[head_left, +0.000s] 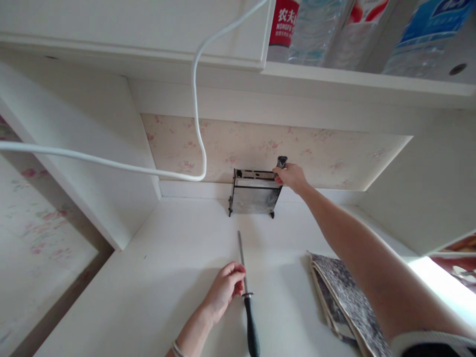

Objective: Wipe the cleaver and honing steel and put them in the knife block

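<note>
A sharpening steel (251, 325) with a thin metal rod and a black handle points away from me over the white tabletop. My left hand (227, 283) is closed at its rod, just above the guard, with the fingertips pinched there. Farther back, against the wall, stands a knife block (255, 199) with clear sides, a black frame and a slotted metal top. My right hand (292, 177) is wrapped round the black handle of a knife (282, 161) at the block's right end. The knife's blade is hidden.
A folded grey cloth (344, 292) lies on the tabletop (178, 238) under my right forearm. A white cable (199, 109) hangs across the upper left. Above is a shelf (364, 79) with several water bottles (316, 32). White side panels flank the space.
</note>
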Demonstrator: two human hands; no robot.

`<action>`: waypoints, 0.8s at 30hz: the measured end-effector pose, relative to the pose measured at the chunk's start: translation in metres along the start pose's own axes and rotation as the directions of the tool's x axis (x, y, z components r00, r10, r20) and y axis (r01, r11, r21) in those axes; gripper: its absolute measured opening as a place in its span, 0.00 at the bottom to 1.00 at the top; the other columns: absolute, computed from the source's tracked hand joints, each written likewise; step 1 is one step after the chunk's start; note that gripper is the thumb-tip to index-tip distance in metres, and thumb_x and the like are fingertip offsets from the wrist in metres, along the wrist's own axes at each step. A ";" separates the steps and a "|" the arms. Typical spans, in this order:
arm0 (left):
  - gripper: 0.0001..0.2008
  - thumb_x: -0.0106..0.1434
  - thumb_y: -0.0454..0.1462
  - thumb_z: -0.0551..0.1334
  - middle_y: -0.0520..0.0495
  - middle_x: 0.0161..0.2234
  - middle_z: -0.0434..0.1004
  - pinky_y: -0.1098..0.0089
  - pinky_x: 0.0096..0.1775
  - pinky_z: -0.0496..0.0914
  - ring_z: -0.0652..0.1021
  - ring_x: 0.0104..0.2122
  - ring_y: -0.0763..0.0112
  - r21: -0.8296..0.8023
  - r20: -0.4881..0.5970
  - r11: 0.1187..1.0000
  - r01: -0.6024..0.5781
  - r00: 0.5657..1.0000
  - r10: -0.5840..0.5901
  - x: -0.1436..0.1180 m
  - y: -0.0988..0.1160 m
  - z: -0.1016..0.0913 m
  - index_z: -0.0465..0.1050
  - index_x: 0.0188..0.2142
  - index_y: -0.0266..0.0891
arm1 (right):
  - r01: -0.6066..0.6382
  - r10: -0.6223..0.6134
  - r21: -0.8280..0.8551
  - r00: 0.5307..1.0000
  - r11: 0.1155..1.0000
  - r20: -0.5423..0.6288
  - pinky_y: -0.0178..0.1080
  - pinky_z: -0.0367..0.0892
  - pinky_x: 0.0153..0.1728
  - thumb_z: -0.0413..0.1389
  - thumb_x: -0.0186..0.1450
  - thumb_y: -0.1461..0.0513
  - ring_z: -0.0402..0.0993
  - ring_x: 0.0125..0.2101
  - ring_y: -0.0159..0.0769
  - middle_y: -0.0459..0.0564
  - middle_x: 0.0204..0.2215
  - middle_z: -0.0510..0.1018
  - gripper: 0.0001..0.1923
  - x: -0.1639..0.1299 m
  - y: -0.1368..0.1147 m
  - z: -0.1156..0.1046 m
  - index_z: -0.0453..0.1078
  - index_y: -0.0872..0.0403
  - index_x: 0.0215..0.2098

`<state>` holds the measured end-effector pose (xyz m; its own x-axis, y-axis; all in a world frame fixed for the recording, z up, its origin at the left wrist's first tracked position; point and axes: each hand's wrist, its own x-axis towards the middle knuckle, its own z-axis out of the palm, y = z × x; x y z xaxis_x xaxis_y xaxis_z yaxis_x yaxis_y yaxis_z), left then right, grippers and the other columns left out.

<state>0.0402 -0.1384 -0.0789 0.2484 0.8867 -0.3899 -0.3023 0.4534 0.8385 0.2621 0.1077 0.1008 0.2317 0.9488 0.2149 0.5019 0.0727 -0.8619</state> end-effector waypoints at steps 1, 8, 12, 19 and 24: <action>0.09 0.51 0.37 0.62 0.54 0.21 0.66 0.74 0.26 0.59 0.66 0.22 0.77 0.005 0.000 1.000 0.003 1.000 -0.003 0.000 0.000 0.000 0.69 0.32 0.36 | -0.002 0.002 0.003 1.000 1.000 0.005 0.33 0.70 0.25 0.61 0.55 0.64 0.76 0.21 0.37 0.49 0.15 0.74 0.04 -0.001 0.002 0.002 0.73 0.57 0.27; 0.08 0.53 0.36 0.60 0.54 0.21 0.66 0.74 0.26 0.59 0.66 0.22 0.77 0.044 0.003 0.999 -0.004 1.000 0.004 0.000 -0.001 -0.001 0.68 0.33 0.36 | -0.021 0.017 0.052 0.998 0.998 0.061 0.34 0.70 0.19 0.63 0.55 0.60 0.74 0.17 0.36 0.51 0.18 0.76 0.10 -0.004 0.008 0.006 0.73 0.59 0.31; 0.08 0.54 0.38 0.60 0.54 0.21 0.66 0.74 0.26 0.60 0.66 0.21 0.76 0.102 0.011 0.994 -0.050 0.999 0.049 0.002 -0.006 -0.001 0.69 0.34 0.36 | -0.046 0.032 0.135 0.994 0.990 0.102 0.35 0.71 0.18 0.63 0.56 0.58 0.74 0.17 0.36 0.51 0.21 0.77 0.22 -0.013 0.008 -0.001 0.70 0.60 0.46; 0.08 0.57 0.39 0.58 0.53 0.20 0.66 0.72 0.26 0.61 0.67 0.20 0.73 0.375 -0.020 0.912 -0.165 0.982 0.186 0.001 -0.008 0.002 0.70 0.33 0.38 | -0.080 0.021 0.375 0.987 0.923 0.157 0.34 0.69 0.17 0.62 0.56 0.57 0.71 0.17 0.33 0.48 0.23 0.77 0.23 -0.085 0.039 -0.014 0.67 0.55 0.49; 0.07 0.59 0.35 0.57 0.46 0.33 0.73 0.72 0.34 0.64 0.71 0.31 0.69 0.588 0.059 0.679 -0.439 0.861 0.506 -0.017 0.006 0.004 0.75 0.31 0.40 | -0.264 0.099 0.507 0.939 0.821 0.329 0.32 0.66 0.18 0.63 0.54 0.53 0.70 0.17 0.31 0.47 0.21 0.75 0.19 -0.169 0.087 -0.010 0.70 0.55 0.39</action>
<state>0.0378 -0.1514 -0.0652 0.1155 0.9871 0.1108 0.2262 -0.1347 0.9647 0.2747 -0.0489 -0.0063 -0.0068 0.9994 -0.0345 -0.0716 -0.0349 -0.9968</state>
